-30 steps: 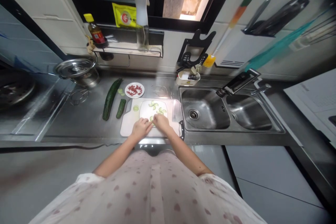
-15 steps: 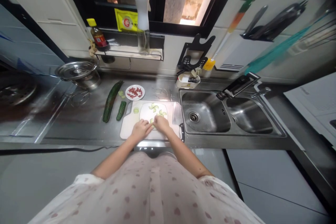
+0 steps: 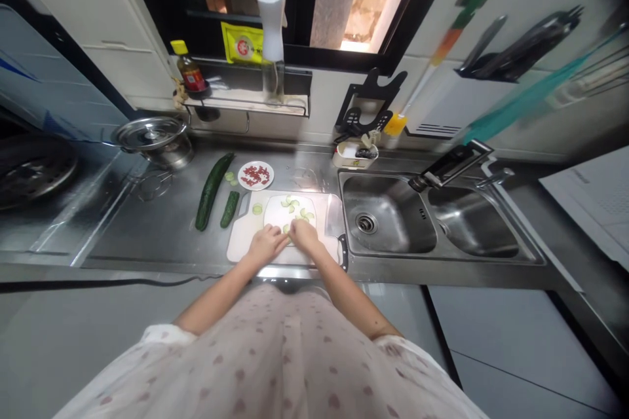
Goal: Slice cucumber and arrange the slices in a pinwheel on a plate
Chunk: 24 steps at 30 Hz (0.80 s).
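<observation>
Over the front of a white plate (image 3: 275,204), my left hand (image 3: 266,243) and my right hand (image 3: 303,236) meet at the fingertips. A pale green cucumber slice (image 3: 286,228) shows at the pinched fingers of my right hand. The left fingers are bent and close together; what they hold is hidden. Thin cucumber slices (image 3: 289,203) lie fanned in small groups on the plate. Under it is a white cutting board (image 3: 238,242), with another slice stack (image 3: 257,209) on its left. A knife (image 3: 343,250) with a black handle rests along the board's right edge.
Left of the board lie a long cucumber (image 3: 212,196) and a short cucumber piece (image 3: 229,209). A small plate of red bits (image 3: 255,175) stands behind. A steel pot (image 3: 160,144) is farther left; a double sink (image 3: 388,249) adjoins on the right.
The view has shifted slightly, so the counter sits a little lower and farther right. Both hands stay together at the plate's front with hardly any movement.
</observation>
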### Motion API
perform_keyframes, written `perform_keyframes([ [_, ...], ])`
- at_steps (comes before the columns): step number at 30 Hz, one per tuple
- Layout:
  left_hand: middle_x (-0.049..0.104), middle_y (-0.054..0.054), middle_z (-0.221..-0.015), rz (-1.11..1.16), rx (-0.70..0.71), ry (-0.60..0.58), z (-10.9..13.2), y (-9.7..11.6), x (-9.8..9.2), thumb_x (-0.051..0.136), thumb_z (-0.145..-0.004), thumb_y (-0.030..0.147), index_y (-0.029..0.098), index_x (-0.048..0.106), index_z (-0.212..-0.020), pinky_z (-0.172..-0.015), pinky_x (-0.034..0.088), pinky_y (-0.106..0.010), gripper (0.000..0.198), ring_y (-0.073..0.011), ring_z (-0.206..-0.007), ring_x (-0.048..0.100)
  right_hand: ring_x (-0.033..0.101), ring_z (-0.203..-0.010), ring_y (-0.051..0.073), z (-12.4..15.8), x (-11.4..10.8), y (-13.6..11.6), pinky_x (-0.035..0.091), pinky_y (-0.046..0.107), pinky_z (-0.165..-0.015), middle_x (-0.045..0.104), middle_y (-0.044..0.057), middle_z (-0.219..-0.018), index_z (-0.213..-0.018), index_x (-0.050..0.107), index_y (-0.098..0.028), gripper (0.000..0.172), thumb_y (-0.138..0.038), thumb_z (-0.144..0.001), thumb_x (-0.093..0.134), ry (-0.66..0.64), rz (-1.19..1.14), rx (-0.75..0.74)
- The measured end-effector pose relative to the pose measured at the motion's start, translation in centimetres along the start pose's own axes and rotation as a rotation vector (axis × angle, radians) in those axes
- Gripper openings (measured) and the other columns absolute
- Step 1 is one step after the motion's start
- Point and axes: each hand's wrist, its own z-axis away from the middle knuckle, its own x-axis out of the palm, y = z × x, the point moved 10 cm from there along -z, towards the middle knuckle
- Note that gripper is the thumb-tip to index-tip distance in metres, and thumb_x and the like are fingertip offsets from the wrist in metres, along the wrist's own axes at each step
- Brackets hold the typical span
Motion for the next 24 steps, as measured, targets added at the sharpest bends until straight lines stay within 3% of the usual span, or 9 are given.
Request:
perform_keyframes([
  [8,0.06,-0.008,-0.083,0.074,-0.031,0.003,-0.2,-0.4,0.1,0.043,-0.095,0.042,0.021,0.073,-0.089,-0.072,0.038,-0.03,0.037,-0.0193,-0.082,0.048,0.06,-0.088,0.018,0.0,-0.1,0.0,0.037,0.024,-0.069,0.068,0.011,-0.099,-0.1,0.066,-0.015,0.02,-0.023,-0.089,0.049,0.033,-0.001,-0.021],
  [12,0.063,-0.008,-0.084,0.127,-0.123,0.011,-0.4,-1.4,0.2,0.047,-0.093,0.042,0.02,0.072,-0.089,-0.076,0.039,-0.03,0.034,-0.0197,-0.083,0.051,0.059,-0.086,0.017,-0.1,0.0,0.3,0.036,0.025,-0.068,0.068,0.01,-0.096,-0.097,0.066,-0.016,0.02,-0.023,-0.09,0.048,0.074,-0.038,-0.022],
  [15,0.066,-0.008,-0.09,0.125,-0.327,0.061,-0.3,-4.0,-0.5,0.047,-0.093,0.039,0.02,0.071,-0.09,-0.079,0.04,-0.031,0.031,-0.0209,-0.088,0.054,0.057,-0.084,0.017,0.0,-0.4,0.6,0.034,0.025,-0.067,0.067,0.009,-0.094,-0.095,0.064,-0.016,0.019,-0.026,-0.091,0.048,0.141,-0.08,-0.027],
  [19,0.068,-0.009,-0.102,0.056,-0.686,0.13,0.5,-9.4,-1.8,0.044,-0.092,0.036,0.021,0.069,-0.102,-0.081,0.041,-0.033,0.031,-0.0244,-0.095,0.056,0.054,-0.079,0.015,0.5,-1.1,1.1,0.03,0.024,-0.063,0.065,0.007,-0.092,-0.092,0.063,-0.017,0.018,-0.027,-0.092,0.047,0.227,-0.142,-0.041],
  [24,0.066,-0.014,-0.107,0.026,-0.915,0.054,0.8,-14.1,-1.5,0.05,-0.086,0.041,0.019,0.066,-0.109,-0.081,0.043,-0.036,0.036,-0.0296,-0.102,0.057,0.05,-0.073,0.014,1.3,-1.7,1.7,0.027,0.023,-0.062,0.062,0.004,-0.086,-0.088,0.061,-0.018,0.016,-0.025,-0.091,0.047,0.287,-0.222,-0.055],
])
